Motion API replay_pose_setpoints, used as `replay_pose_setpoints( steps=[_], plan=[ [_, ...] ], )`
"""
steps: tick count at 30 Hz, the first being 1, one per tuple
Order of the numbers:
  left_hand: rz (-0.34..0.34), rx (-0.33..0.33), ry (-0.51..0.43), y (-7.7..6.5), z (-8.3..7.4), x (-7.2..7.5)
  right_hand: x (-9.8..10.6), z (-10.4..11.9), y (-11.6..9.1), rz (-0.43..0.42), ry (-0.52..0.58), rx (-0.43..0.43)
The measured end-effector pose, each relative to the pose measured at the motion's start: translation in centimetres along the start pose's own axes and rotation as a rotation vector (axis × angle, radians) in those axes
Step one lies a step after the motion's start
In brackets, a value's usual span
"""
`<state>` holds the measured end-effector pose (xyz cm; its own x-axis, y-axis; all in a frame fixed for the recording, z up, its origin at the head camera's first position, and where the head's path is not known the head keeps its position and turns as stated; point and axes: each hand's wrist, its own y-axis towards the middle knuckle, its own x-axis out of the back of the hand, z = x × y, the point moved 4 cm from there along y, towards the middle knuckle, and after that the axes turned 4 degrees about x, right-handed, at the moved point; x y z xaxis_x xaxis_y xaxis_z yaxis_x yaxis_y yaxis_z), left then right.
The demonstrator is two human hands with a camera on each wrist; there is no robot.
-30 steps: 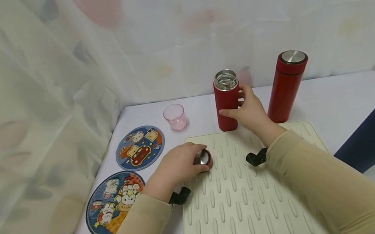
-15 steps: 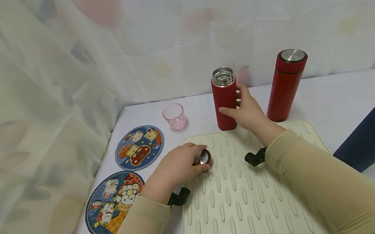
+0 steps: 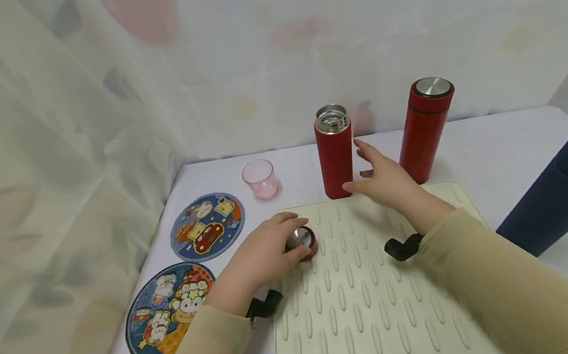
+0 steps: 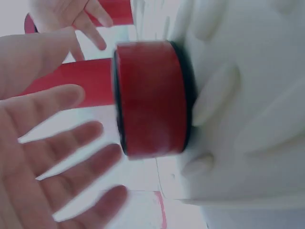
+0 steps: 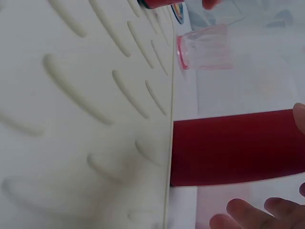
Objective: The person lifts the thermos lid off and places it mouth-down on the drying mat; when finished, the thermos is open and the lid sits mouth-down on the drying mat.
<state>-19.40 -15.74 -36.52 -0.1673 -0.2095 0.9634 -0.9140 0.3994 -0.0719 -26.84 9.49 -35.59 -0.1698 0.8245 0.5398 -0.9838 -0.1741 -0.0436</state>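
Observation:
A small red lid with a steel top (image 3: 299,238) lies on the cream ridged mat (image 3: 359,312). My left hand (image 3: 268,253) is around it with fingers spread; in the left wrist view a gap shows between the fingertips and the lid's red side (image 4: 151,99). An uncapped red thermos (image 3: 335,160) stands upright just behind the mat, its steel mouth showing. My right hand (image 3: 386,180) is at its right side, fingers spread and extended. In the right wrist view the thumb tip overlaps the thermos body (image 5: 233,148), and the other fingertips are off it.
A capped red thermos (image 3: 427,128) stands behind my right hand. A large navy thermos (image 3: 557,197) is at the right. Left of the mat are a pink glass (image 3: 261,180) and two round cartoon coasters (image 3: 207,228). A curtain (image 3: 254,53) hangs behind the table.
My right hand has let go of the uncapped thermos and drawn slightly right and toward me. My left fingers have loosened from the lid, which stays on the mat.

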Motion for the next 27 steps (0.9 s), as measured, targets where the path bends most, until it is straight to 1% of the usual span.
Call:
replay_pose_setpoints(
  steps=[1, 3, 5, 7, 10, 12, 13, 15, 18, 20, 22, 24, 27],
  plan=[
    [-0.022, -0.013, 0.003, -0.1, -0.2, 0.2, 0.5, -0.1, -0.5, -0.021, -0.009, 0.012],
    [-0.067, -0.046, 0.006, -0.5, -0.6, 0.5, 1.5, -0.4, -1.4, -0.109, 0.003, 0.033],
    [-0.107, -0.081, -0.01, -0.8, -1.2, 0.9, 2.8, -0.8, -2.4, -0.247, 0.037, 0.065],
    [-0.132, -0.114, -0.027, -1.1, -1.9, 1.2, 4.0, -1.2, -3.4, -0.396, 0.081, 0.078],
    [-0.146, -0.163, -0.043, -1.4, -3.0, 1.5, 5.5, -2.2, -4.5, -0.581, 0.156, 0.053],
    [-0.142, -0.185, -0.032, -1.6, -3.6, 1.4, 6.2, -3.0, -4.9, -0.65, 0.199, -0.002],
    [-0.136, -0.195, -0.028, -1.5, -3.8, 1.3, 6.5, -3.4, -4.9, -0.669, 0.218, -0.029],
    [-0.118, -0.208, -0.026, -1.5, -4.2, 0.9, 6.9, -4.2, -4.6, -0.671, 0.256, -0.084],
    [-0.083, -0.227, -0.018, -1.3, -4.9, 0.1, 7.2, -5.0, -3.7, -0.612, 0.318, -0.13],
    [-0.057, -0.242, -0.004, -1.1, -5.4, -0.3, 7.3, -5.3, -2.9, -0.561, 0.362, -0.136],
    [-0.042, -0.263, 0.014, -1.0, -5.9, -0.7, 7.3, -5.4, -2.3, -0.532, 0.383, -0.127],
    [-0.036, -0.289, 0.028, -0.8, -6.5, -0.8, 7.3, -5.5, -1.8, -0.528, 0.392, -0.118],
    [-0.019, -0.317, 0.036, -0.6, -7.4, -0.7, 7.3, -5.7, -1.4, -0.541, 0.371, -0.116]
  ],
)
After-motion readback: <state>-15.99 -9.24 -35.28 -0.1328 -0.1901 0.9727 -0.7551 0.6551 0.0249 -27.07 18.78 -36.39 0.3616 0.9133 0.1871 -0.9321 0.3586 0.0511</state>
